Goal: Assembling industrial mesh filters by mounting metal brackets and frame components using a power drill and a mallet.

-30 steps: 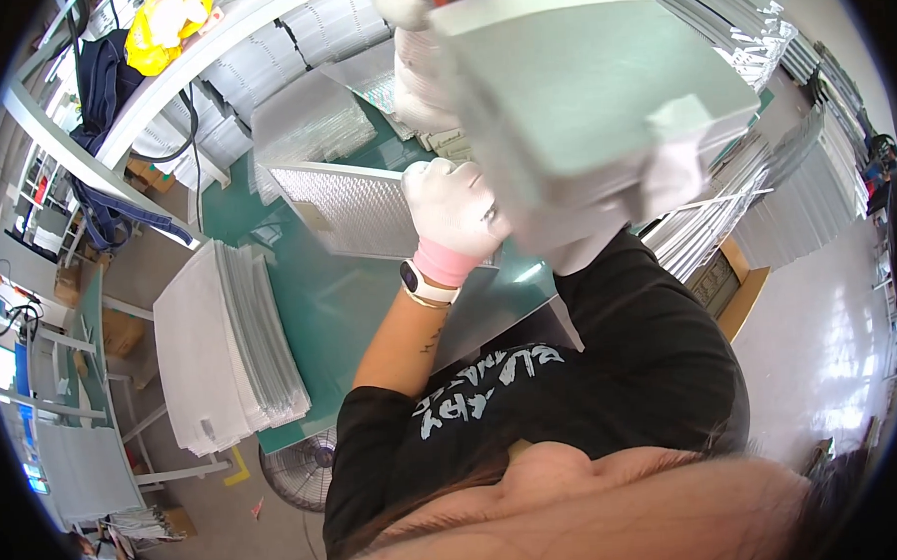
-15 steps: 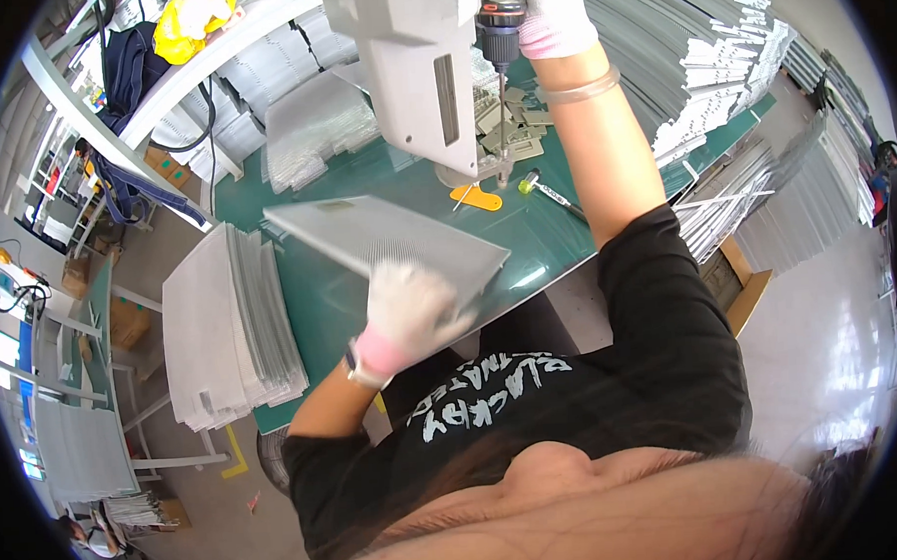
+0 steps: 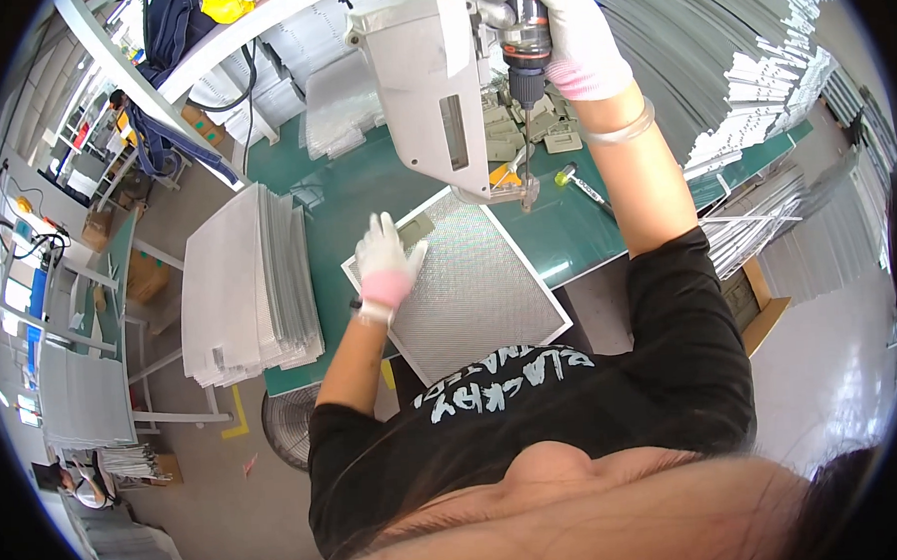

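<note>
A white-framed mesh panel [image 3: 478, 279] lies flat on the green table [image 3: 557, 237], its near part reaching over the front edge towards my body. At its far left corner is a small beige plate [image 3: 417, 228]. My gloved left hand [image 3: 381, 255] rests beside that plate, fingers stretched out and thumb apart on the panel. Up at the top edge, my gloved right hand [image 3: 580, 36] is closed around a power screwdriver [image 3: 528, 48], its long bit pointing down. The bit's tip is by the low end of a grey machine housing [image 3: 423, 101], right of the panel.
Stacked panels [image 3: 243, 284] stand at the table's left end, with more clear-wrapped ones [image 3: 343, 109] behind. Several beige plates [image 3: 552, 125] and a green-ended marker-like tool [image 3: 583, 186] lie right of the housing. A tall panel pile [image 3: 688, 39] fills the far right.
The mesh panel has gone from tilted up to flat and turned. My left hand has moved from its near edge to its far left corner. My right hand keeps the power screwdriver.
</note>
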